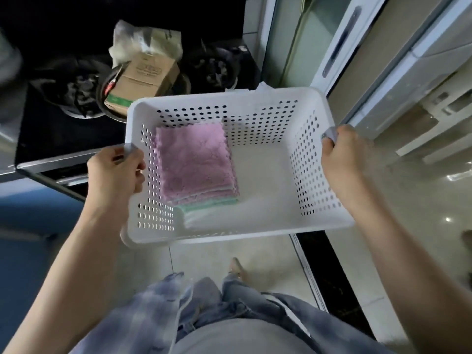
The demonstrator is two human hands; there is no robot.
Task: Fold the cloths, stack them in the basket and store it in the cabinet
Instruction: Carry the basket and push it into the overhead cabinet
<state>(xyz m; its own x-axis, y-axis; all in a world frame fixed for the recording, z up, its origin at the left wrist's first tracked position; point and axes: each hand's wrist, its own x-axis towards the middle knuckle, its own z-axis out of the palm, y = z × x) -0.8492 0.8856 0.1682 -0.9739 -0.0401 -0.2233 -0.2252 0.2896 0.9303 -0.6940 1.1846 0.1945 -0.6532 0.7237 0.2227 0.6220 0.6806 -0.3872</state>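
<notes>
Basket [237,226] is held above the floor, its side rims gripped by left hand [115,172] and right hand [342,159]. Folded cloths [196,164] are stacked against basket's left wall, pink uppermost.

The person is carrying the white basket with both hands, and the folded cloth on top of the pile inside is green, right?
Not quite. The head view shows the top cloth is pink; a green one only peeks out lower in the pile. The rest is right: the left hand and right hand hold the white basket by its sides.
</notes>
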